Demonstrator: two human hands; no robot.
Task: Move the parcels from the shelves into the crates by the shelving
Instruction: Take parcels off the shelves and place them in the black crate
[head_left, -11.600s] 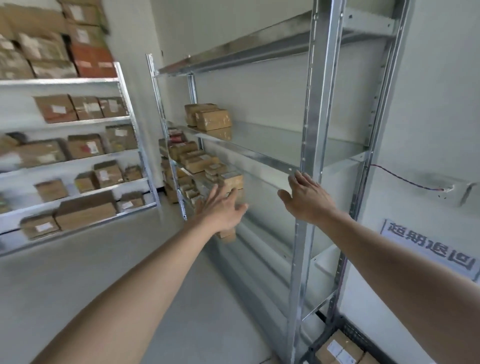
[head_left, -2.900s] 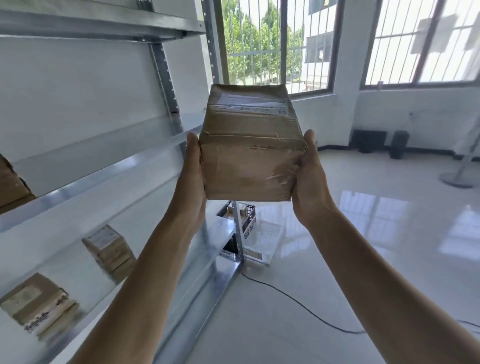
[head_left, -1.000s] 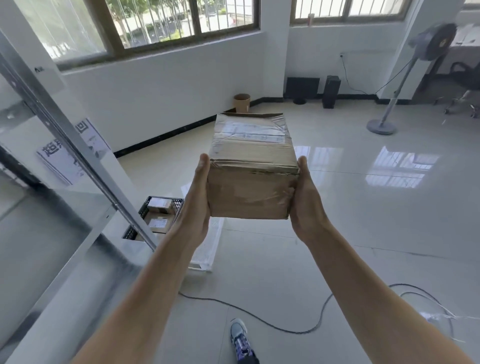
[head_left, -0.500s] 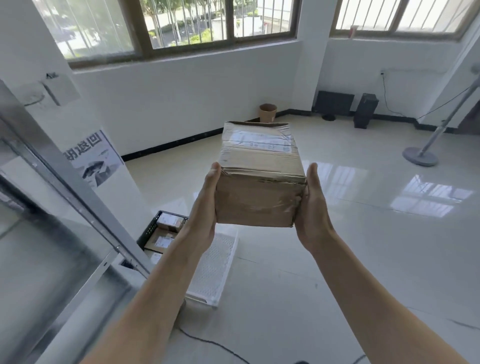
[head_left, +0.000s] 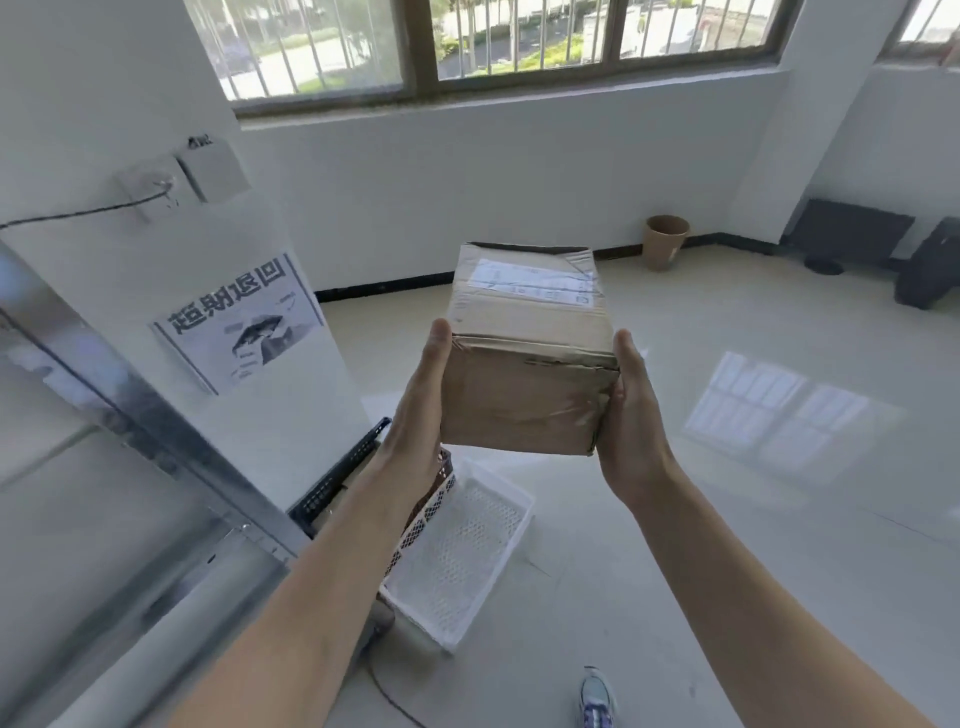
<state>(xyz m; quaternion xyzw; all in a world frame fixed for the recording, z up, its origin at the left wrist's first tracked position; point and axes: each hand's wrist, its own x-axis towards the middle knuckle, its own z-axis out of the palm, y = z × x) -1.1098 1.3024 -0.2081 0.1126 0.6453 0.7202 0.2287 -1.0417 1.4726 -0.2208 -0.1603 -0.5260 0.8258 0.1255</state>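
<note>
- Parcel aloft: a brown, taped cardboard parcel with a white label on top hangs at mid-frame, clear of shelf and floor.
- The left hand lies flat against its 9 o'clock side and the right hand against its 3 o'clock side, thumbs straight along the near edges.
- A white perforated plastic crate sits on the glossy pale floor at the parcel's 6 o'clock.
- A black lattice crate stands just beside it at 8 o'clock, by the grey metal shelving.
</note>
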